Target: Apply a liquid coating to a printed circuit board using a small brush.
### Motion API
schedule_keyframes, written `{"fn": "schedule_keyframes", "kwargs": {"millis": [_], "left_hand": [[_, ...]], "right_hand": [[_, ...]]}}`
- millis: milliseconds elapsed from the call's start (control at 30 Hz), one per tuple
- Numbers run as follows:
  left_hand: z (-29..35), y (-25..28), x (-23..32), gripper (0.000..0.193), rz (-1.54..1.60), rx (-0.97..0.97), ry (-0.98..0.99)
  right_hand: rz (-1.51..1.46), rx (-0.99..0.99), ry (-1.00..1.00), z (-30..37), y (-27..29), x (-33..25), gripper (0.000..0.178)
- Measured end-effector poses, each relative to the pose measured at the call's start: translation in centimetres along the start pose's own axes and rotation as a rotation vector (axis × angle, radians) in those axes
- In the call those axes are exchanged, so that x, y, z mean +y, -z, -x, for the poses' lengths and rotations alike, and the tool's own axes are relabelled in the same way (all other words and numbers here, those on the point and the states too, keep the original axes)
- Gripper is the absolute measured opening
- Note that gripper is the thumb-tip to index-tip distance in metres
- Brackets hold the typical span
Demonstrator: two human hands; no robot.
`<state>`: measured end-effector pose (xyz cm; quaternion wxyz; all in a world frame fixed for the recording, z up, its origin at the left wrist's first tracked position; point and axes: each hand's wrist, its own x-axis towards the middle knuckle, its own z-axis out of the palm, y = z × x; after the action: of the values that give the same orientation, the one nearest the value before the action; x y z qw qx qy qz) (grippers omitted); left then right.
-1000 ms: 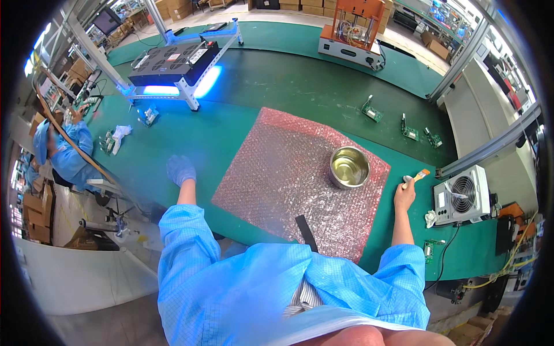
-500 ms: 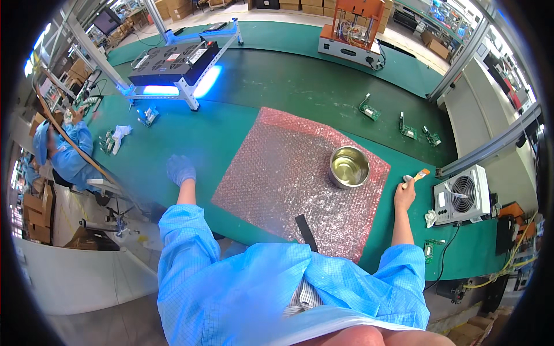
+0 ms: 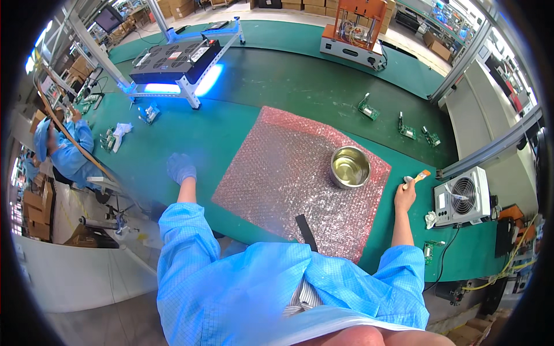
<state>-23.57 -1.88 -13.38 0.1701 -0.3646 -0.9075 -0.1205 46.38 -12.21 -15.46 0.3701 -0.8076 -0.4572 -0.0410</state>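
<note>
My right hand (image 3: pixel 405 197), bare but for something pale at the fingertips, is closed around a small brush (image 3: pixel 422 175) with orange bristles. It rests on the green table mat, right of the bubble wrap. On the far left of the wrap, my left hand (image 3: pixel 182 168) in a blue glove lies on the mat; blur hides how its fingers are bent, and no object shows in it. A round metal bowl (image 3: pixel 350 167) holding yellowish liquid stands on the pink bubble wrap sheet (image 3: pixel 277 179). A black strip (image 3: pixel 306 232) lies across the sheet's near edge.
A white fan unit (image 3: pixel 461 196) stands at the right, with a crumpled white wipe (image 3: pixel 430 219) beside it. Several circuit boards (image 3: pixel 368 108) lie around. Blue light glows under a black fan panel (image 3: pixel 176 60) on a frame. A co-worker (image 3: pixel 72 144) sits at far left.
The view has shifted very slightly. Both my hands, the brush and the bowl stay where they were.
</note>
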Motion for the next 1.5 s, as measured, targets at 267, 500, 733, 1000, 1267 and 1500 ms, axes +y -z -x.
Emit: {"fn": "schedule_keyframes", "kwargs": {"millis": [267, 500, 733, 1000, 1267, 1500], "left_hand": [[0.1, 0.8, 0.2, 0.033, 0.001, -0.042, -0.011], [0.2, 1.0, 0.2, 0.033, -0.024, 0.014, -0.032], [0.2, 0.7, 0.1, 0.034, -0.004, -0.004, -0.025], [-0.3, 0.6, -0.1, 0.045, 0.014, -0.166, 0.007], [-0.4, 0.3, -0.3, 0.047, 0.01, -0.169, -0.009], [-0.6, -0.1, -0.4, 0.047, 0.001, -0.155, -0.022]], "right_hand": [[0.008, 0.0, 0.0, 0.0, 0.0, 0.1, 0.027], [0.018, -0.008, -0.008, 0.0, -0.1, 0.2, 0.027], [-0.003, 0.01, 0.023, 0.0, -0.1, 0.1, 0.027], [-0.017, 0.0, -0.001, -0.1, -0.1, 0.1, 0.028], [-0.013, 0.0, -0.008, 0.0, 0.0, 0.0, 0.027], [0.004, -0.007, -0.009, 0.0, 0.0, 0.1, 0.027]]}}
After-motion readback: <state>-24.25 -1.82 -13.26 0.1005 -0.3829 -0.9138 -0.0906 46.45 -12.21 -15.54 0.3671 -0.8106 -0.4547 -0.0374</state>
